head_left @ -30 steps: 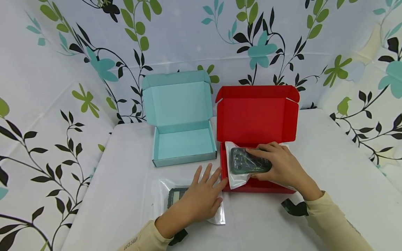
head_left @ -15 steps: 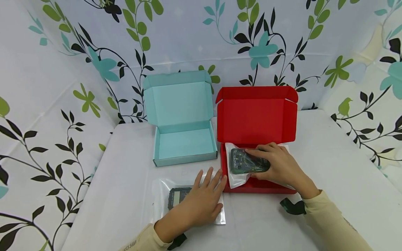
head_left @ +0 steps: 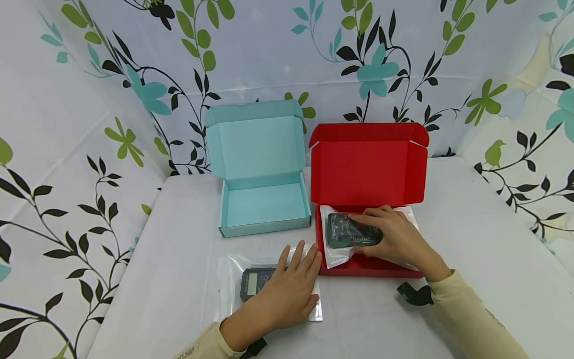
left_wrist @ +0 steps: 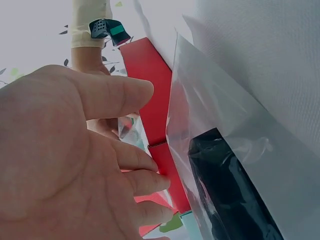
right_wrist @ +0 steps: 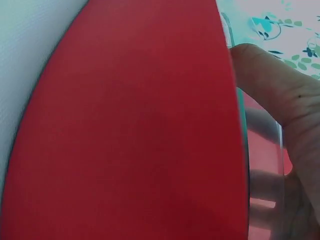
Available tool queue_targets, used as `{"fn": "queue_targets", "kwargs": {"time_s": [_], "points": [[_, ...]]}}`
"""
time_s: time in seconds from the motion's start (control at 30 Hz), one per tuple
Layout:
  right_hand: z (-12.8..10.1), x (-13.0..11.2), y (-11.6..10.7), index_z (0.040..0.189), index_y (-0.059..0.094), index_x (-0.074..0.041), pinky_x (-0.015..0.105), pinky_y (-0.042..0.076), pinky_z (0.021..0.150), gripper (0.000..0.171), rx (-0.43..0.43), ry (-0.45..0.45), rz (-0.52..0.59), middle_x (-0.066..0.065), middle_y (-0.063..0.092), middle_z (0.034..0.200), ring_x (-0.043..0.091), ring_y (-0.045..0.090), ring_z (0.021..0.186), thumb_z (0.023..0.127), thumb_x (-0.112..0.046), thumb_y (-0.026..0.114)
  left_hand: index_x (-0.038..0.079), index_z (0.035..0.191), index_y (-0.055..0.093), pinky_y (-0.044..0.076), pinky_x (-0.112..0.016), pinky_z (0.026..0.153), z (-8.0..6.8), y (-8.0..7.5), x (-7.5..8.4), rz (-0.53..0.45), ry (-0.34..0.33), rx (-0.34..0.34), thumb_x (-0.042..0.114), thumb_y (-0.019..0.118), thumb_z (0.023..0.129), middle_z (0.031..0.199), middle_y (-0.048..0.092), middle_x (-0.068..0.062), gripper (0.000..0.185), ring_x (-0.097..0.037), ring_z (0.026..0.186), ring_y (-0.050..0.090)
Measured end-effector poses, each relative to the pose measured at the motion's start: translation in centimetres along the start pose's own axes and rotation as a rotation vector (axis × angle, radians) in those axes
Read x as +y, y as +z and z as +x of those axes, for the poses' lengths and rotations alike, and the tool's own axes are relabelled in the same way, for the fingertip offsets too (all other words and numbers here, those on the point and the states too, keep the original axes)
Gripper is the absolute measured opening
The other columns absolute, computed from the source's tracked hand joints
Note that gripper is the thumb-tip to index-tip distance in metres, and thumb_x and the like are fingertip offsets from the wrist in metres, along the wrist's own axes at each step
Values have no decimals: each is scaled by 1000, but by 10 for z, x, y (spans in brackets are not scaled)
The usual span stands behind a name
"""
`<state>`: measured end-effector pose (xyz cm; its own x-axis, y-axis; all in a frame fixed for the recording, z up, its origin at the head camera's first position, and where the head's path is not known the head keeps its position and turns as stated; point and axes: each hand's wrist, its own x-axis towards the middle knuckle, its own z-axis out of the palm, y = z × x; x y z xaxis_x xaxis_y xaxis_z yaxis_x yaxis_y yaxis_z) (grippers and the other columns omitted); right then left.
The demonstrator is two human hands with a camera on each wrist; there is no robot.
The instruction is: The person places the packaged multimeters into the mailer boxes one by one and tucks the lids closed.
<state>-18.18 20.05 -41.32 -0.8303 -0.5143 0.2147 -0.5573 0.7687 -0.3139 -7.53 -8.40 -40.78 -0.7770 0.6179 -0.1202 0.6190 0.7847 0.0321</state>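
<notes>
My right hand [head_left: 392, 237] grips a dark device [head_left: 347, 231] with fine pale markings, its thumb and fingers across its right end. The device is in a clear plastic bag [head_left: 337, 258] at the open red box [head_left: 367, 169], overlapping its tray. In the right wrist view, the red box wall [right_wrist: 135, 125] hides most of the device, and the thumb [right_wrist: 260, 65] shows past its edge. My left hand [head_left: 287, 286], fingers spread and straight, is over a second clear bag [head_left: 233, 264]. That bag holds a dark meter-like device [head_left: 256, 280] with a pale screen, partly hidden by the hand.
An open light teal box [head_left: 264, 207] stands left of the red box, its lid upright. Both boxes stand on a white-covered table [head_left: 179, 259]. A leaf-patterned cloth [head_left: 260, 50] hangs behind. A black wrist strap [head_left: 414, 294] sits by the right sleeve.
The right hand and the bagged device have shifted slightly left and down relative to the red box. The left hand has edged right, uncovering a bit more of the meter-like device.
</notes>
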Motion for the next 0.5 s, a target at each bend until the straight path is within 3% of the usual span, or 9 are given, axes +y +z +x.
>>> {"fn": "queue_targets", "kwargs": {"time_s": [0.2, 0.5], "points": [[2, 1, 6, 143, 66, -24, 64, 46, 96, 86, -46, 21, -23, 14, 64, 128, 33, 53, 120, 66, -42, 98, 1, 163, 28, 7, -60, 122, 1, 0, -1, -11, 1, -8, 41, 57, 105, 171, 17, -15, 76, -40, 156, 7], [3, 4, 16, 145, 65, -25, 63, 48, 97, 86, -65, 33, -2, 16, 64, 132, 34, 54, 121, 68, -46, 97, 1, 163, 29, 5, -59, 122, 3, 0, -1, -21, 1, -8, 43, 57, 104, 170, 19, -15, 77, -39, 157, 6]]}}
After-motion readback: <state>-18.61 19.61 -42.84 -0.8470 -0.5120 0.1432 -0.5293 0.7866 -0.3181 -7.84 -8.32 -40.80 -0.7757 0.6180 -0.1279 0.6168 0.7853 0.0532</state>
